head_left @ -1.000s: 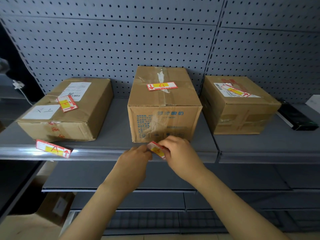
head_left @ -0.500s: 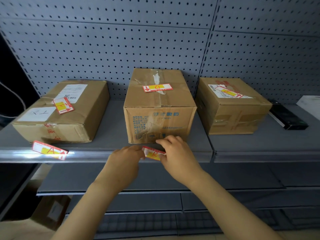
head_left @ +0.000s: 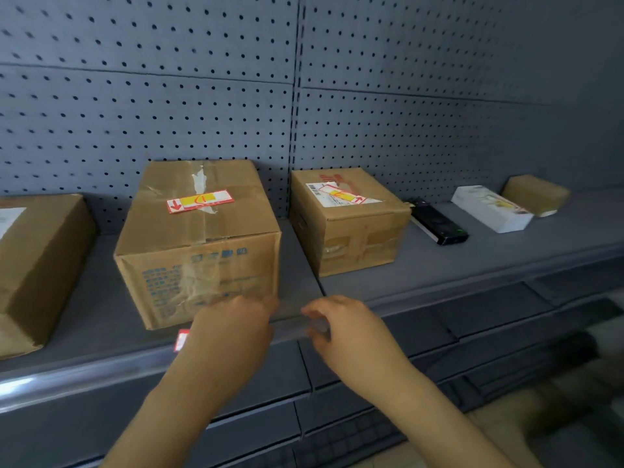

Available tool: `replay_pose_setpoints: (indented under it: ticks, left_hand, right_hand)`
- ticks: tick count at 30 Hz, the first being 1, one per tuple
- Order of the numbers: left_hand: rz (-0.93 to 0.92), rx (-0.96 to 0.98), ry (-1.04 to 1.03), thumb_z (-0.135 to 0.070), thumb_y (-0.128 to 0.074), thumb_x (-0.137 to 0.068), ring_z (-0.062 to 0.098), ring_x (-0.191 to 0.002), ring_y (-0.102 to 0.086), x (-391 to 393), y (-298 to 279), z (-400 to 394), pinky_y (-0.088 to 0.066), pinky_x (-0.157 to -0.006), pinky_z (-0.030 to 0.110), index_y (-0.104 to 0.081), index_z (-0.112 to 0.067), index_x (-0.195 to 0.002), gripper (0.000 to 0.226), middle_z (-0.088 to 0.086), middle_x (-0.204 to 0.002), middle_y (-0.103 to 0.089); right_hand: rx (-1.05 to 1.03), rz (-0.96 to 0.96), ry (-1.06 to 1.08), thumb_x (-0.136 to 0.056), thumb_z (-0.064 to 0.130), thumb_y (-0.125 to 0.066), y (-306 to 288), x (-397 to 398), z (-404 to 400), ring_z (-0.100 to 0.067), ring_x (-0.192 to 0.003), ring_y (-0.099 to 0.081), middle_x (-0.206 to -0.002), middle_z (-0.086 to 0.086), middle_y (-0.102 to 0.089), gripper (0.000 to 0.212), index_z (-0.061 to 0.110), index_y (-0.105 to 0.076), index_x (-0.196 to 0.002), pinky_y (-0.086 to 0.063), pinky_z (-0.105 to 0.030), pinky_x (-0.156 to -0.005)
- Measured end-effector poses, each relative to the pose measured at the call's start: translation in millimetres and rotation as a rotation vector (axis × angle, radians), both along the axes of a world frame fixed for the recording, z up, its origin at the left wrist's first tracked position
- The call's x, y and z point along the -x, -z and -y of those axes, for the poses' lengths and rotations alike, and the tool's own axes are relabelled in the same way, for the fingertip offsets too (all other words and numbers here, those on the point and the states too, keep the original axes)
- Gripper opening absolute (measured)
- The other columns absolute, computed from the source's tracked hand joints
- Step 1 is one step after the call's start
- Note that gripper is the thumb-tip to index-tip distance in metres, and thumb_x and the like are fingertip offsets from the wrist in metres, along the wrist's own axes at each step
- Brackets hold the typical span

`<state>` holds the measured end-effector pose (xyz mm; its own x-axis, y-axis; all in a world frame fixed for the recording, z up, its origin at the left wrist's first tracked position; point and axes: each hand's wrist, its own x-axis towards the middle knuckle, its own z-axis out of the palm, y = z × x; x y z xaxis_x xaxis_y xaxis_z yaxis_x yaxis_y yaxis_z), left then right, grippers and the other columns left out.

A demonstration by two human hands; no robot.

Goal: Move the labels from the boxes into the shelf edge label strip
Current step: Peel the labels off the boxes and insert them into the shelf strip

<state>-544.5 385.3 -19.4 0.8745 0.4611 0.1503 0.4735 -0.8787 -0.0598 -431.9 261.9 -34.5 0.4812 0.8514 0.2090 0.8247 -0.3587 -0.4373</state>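
Two hands: held at the shelf's front edge.
Left hand (head_left: 233, 332): pressed over a label (head_left: 181, 340) at the label strip (head_left: 84, 374); grip cannot be told.
Right hand (head_left: 347, 332): loosely curled, nothing held.
Middle box (head_left: 199, 241): another label (head_left: 200, 201) carried on top.

Three boxes stand along the shelf (head_left: 101, 309): left box (head_left: 37, 265), middle box (head_left: 199, 244), right box (head_left: 347, 221).

Both hands hovered at the shelf edge strip (head_left: 84, 374). A red label (head_left: 181, 340) peeked out just left of the left hand (head_left: 233, 332); the right hand (head_left: 347, 336) curled nearby. Beyond the fingers (head_left: 266, 304) sat a box (head_left: 199, 244) bearing another label (head_left: 200, 201).
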Motion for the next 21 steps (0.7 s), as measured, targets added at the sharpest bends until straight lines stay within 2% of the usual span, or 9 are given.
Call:
replay_pose_setpoints:
  ticks: [2,5,6,9,13,16,21]
  left_hand:
    - [0.032,0.029,0.064,-0.033,-0.05,-0.09,0.022,-0.097,-0.063,-13,-4,9,-0.047,-0.07,0.029,-0.054,-0.028,-0.109,0.021,-0.002,-0.106,-0.065]
    - [0.045,0.075,0.19,-0.026,-0.074,-0.07,0.025,-0.068,-0.067,-43,-10,23,-0.051,-0.051,0.029,-0.059,-0.023,-0.078,0.017,-0.001,-0.077,-0.067]
    - [0.035,0.076,0.21,-0.027,-0.073,-0.071,0.023,-0.07,-0.066,-53,-12,29,-0.051,-0.053,0.029,-0.059,-0.024,-0.08,0.016,-0.002,-0.079,-0.067]
    - [0.054,0.056,0.28,-0.032,-0.05,-0.089,0.019,-0.095,-0.061,-88,-13,52,-0.045,-0.071,0.028,-0.055,-0.027,-0.103,0.016,-0.004,-0.104,-0.063]
    - [0.05,0.067,0.36,-0.033,-0.049,-0.089,0.021,-0.099,-0.061,-140,-16,84,-0.048,-0.076,0.029,-0.056,-0.029,-0.111,0.024,-0.003,-0.109,-0.064]
    - [0.059,0.084,0.41,-0.033,-0.053,-0.087,0.024,-0.099,-0.062,-181,-23,113,-0.051,-0.076,0.034,-0.058,-0.027,-0.109,0.023,0.0,-0.108,-0.064]
    - [0.052,0.078,0.476,-0.037,-0.051,-0.09,0.021,-0.099,-0.061,-246,-31,161,-0.051,-0.078,0.033,-0.056,-0.03,-0.11,0.022,-0.004,-0.109,-0.063]
  right_hand:
    - [-0.007,0.019,0.061,-0.089,0.025,-0.058,-2,-10,16,-0.018,-0.103,-0.059,-0.113,0.001,-0.064,0.025,0.023,-0.062,-0.114,-0.051,-0.037,-0.084]
    - [-0.018,0.029,0.136,-0.089,0.024,-0.058,-7,-27,42,-0.019,-0.102,-0.059,-0.109,0.0,-0.065,0.021,0.021,-0.065,-0.108,-0.05,-0.038,-0.085]
    - [-0.02,0.031,0.157,-0.089,0.024,-0.059,-8,-33,50,-0.018,-0.103,-0.058,-0.11,0.0,-0.066,0.021,0.02,-0.065,-0.109,-0.05,-0.038,-0.086]
    - [-0.044,0.03,0.228,-0.089,0.022,-0.06,-12,-57,78,-0.018,-0.105,-0.058,-0.112,0.0,-0.066,0.024,0.02,-0.064,-0.112,-0.051,-0.037,-0.087]
    - [-0.084,0.029,0.314,-0.088,0.021,-0.06,-15,-95,115,-0.018,-0.102,-0.059,-0.109,-0.001,-0.066,0.023,0.02,-0.065,-0.11,-0.051,-0.039,-0.085]
    - [-0.089,0.026,0.359,-0.089,0.022,-0.059,-17,-130,144,-0.018,-0.102,-0.058,-0.111,-0.001,-0.065,0.024,0.02,-0.063,-0.112,-0.051,-0.038,-0.087]
    - [-0.078,0.018,0.428,-0.089,0.022,-0.058,-25,-188,193,-0.02,-0.102,-0.058,-0.11,-0.002,-0.065,0.023,0.019,-0.064,-0.111,-0.051,-0.039,-0.087]
